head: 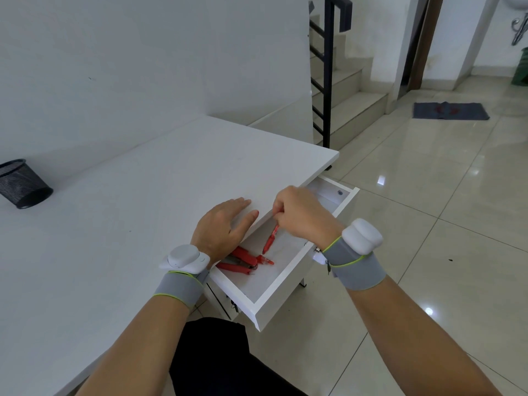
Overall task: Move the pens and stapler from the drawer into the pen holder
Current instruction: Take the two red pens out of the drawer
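A white drawer (265,305) is pulled out from under the white desk (128,218). My right hand (303,214) is above the drawer, shut on a red pen (270,240) that hangs tip down. A red stapler (240,262) lies in the drawer's near left corner, with another red pen (265,260) beside it. My left hand (224,227) rests flat on the desk edge, fingers apart, holding nothing. The black mesh pen holder (23,182) stands at the desk's far left.
A white wall runs behind the desk. Stairs with a black railing (328,81) rise beyond the desk's far corner. Glossy tiled floor spreads to the right, with a grey mat (450,110) on it. My dark-clothed lap (217,358) is below the drawer.
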A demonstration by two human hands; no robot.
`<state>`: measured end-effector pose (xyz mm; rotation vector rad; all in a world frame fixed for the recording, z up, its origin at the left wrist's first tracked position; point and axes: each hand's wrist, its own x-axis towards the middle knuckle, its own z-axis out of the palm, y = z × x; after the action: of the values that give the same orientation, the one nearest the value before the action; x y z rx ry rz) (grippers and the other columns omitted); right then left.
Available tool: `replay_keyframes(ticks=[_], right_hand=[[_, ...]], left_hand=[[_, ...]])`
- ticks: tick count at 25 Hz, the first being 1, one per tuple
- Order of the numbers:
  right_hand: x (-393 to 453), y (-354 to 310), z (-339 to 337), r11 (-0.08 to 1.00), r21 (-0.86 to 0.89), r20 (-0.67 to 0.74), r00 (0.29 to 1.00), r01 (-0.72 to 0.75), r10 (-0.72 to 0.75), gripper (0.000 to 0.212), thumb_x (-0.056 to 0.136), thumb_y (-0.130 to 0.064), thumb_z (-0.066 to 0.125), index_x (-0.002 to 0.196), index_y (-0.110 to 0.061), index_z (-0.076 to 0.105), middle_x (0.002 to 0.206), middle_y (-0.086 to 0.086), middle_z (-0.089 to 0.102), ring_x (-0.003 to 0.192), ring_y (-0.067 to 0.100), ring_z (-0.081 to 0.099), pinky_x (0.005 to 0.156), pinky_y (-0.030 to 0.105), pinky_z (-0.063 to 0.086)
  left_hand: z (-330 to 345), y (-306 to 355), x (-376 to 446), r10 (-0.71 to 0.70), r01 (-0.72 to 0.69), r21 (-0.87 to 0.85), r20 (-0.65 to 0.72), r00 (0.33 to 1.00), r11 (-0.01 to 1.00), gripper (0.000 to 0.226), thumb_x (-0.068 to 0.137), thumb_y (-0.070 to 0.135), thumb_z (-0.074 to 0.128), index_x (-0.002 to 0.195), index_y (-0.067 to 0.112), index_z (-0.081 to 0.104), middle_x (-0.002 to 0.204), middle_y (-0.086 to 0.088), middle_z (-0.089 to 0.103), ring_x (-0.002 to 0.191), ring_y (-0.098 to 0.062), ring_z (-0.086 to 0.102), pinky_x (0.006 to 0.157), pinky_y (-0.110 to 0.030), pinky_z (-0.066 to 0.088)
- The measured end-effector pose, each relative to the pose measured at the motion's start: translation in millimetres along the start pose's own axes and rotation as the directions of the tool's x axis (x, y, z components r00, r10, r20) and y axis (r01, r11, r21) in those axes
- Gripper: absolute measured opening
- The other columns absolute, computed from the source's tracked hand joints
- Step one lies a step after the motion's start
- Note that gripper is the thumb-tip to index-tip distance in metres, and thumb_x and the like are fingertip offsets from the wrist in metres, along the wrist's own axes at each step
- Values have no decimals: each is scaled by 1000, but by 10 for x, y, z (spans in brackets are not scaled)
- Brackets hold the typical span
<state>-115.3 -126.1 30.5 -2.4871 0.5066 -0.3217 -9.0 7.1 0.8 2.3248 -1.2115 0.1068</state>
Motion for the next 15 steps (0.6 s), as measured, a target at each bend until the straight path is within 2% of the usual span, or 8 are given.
replay_keyframes(ticks=[4, 8, 12, 15], right_hand=[[-16, -168, -308, 980, 166, -245, 967, 111, -68, 18, 80, -6, 63, 98, -9, 58, 71, -4, 54, 73, 17, 56, 68, 24, 42], [127, -404, -349, 889, 346, -450, 884, 299, -121, 24, 76, -10, 70, 95, -8, 57, 69, 0, 64, 62, 17, 61, 67, 25, 49], [278, -558, -217, 831, 398, -482, 859, 389, -171, 22, 75, -12, 73, 93, -5, 61, 76, 11, 70, 59, 11, 57, 60, 9, 45], [337, -633, -126, 797, 435, -479, 857, 419, -189, 22, 74, -11, 74, 91, -4, 62, 74, 11, 68, 58, 14, 57, 62, 15, 48]], left_hand=[[-61, 40, -65, 86, -88, -4, -169, 982, 996, 64, 83, 56, 32, 131, 14, 44, 133, -6, 55, 124, -22, 48, 100, -29, 34], [-67, 59, -104, 132, -163, -60, -357, 925, 985, 65, 84, 45, 44, 135, 7, 33, 131, -11, 55, 115, -23, 55, 95, -33, 45], [-59, 69, -91, 136, -190, -64, -480, 867, 980, 51, 88, 29, 52, 129, 0, 42, 111, -18, 65, 92, -25, 64, 80, -28, 51], [-55, 40, -59, 129, -177, -42, -527, 840, 983, 36, 89, 13, 53, 121, -3, 50, 93, -19, 67, 80, -27, 65, 70, -20, 48]])
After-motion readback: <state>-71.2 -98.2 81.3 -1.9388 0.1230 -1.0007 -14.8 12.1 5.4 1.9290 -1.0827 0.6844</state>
